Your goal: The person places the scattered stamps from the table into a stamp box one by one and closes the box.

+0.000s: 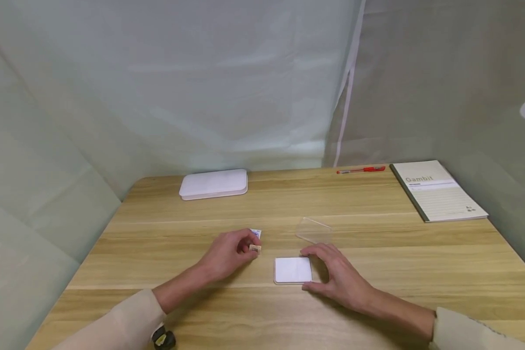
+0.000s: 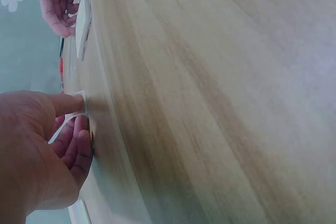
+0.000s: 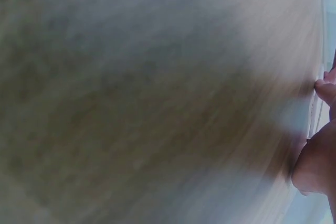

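Observation:
Between the thumb and fingers of my left hand is a small stamp-like paper piece, pale with a dark print. Another paper piece with blue print shows just beyond the fingertips, partly covered by them. My right hand grips the right end of a small flat white box, thumb at the near edge and fingers at the far edge. In the left wrist view the left hand pinches the paper close over the table. The right wrist view catches only part of the right hand at its edge.
Behind the white box lies a thin clear plastic piece. A larger white case sits at the table's back left. At the back right are a red pen and a notebook. Hanging fabric borders the wooden table.

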The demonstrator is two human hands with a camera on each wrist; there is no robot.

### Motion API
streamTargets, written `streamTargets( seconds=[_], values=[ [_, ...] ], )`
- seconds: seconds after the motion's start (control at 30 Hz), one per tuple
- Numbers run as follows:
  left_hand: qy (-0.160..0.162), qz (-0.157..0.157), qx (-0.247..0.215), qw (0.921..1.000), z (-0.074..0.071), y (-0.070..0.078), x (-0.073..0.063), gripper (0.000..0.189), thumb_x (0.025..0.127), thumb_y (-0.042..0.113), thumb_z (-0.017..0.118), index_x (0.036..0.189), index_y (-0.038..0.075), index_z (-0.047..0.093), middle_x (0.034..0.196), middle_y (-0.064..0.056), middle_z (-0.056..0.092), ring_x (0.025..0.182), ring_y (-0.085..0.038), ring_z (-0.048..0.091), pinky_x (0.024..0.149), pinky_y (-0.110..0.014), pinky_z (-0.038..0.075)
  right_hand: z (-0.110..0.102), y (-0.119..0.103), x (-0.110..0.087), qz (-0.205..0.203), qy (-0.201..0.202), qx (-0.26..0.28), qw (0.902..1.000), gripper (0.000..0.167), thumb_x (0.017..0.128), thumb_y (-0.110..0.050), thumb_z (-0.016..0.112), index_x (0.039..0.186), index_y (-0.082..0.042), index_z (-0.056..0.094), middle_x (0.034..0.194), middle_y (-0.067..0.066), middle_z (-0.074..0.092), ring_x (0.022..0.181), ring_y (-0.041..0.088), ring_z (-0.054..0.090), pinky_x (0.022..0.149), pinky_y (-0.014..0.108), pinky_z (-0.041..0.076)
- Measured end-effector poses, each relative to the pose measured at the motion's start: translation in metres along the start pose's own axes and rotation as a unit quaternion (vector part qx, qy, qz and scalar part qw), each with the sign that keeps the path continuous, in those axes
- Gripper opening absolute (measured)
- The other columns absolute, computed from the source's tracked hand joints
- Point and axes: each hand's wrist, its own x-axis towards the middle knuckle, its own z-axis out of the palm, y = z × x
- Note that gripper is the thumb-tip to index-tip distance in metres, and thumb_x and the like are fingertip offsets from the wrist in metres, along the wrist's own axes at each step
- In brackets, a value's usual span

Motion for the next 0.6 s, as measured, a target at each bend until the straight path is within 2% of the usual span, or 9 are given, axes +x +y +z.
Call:
streamTargets(
  seconds=[0.2, 0.6],
  values=[
    [-0.003, -0.008, -0.013, 0.9999, -0.005, 0.001, 0.0, 0.014, 0.096, 0.007, 0.079, 0.104, 0.017, 0.074, 0.088, 0.009, 0.067, 0.08, -0.012, 0.06, 0.073, -0.026, 0.054, 0.0, 0.0, 0.001, -0.001, -0.003, 0.004, 1.0, 0.065, 0.075, -0.016, 0.098, 0.131, -0.01, 0.065, 0.133, -0.004, 0.067, 0.124, 0.019, 0.057, 0.105, 0.052, 0.05],
    [0.021, 0.019, -0.019, 0.9994, -0.009, 0.012, 0.006, 0.015, 0.096, 0.009, 0.08, 0.106, 0.019, 0.076, 0.096, 0.012, 0.073, 0.083, -0.009, 0.064, 0.076, -0.026, 0.058, -0.001, -0.001, 0.002, 0.002, -0.011, -0.001, 0.9999, 0.065, 0.076, -0.017, 0.098, 0.132, -0.01, 0.065, 0.132, -0.004, 0.067, 0.124, 0.02, 0.058, 0.106, 0.054, 0.05]
  ],
)
